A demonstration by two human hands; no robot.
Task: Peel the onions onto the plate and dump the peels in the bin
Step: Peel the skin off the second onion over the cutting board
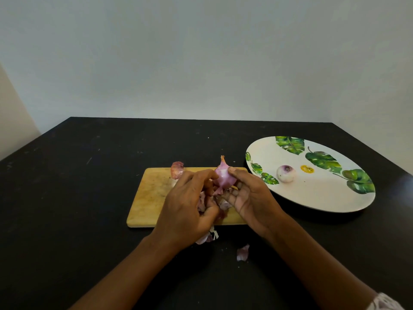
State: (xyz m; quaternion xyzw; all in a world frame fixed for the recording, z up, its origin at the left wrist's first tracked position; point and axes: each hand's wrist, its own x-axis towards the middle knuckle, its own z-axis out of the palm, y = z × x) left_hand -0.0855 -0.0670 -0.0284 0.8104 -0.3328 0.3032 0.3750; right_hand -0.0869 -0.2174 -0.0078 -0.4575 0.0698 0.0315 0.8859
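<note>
Hands meet over a wooden cutting board (154, 193) at frame centre: right hand (252, 198) cradles a small pink onion (224, 175), stem up; left hand (187, 204) curls onto its loosened skin. Light, firm, likely slippery once bare; the papery skin probably tears best pinched low. One peeled onion (286, 173) rests on the leaf-printed plate (312, 195), right.

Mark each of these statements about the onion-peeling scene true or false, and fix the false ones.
1. The left hand and right hand both hold the purple onion over the cutting board. True.
2. One peeled onion rests on the plate. True.
3. The plate lies left of the cutting board. False: it lies to its right.
4. All skins sit on the plate. False: peels lie on the cutting board and the table.
</note>
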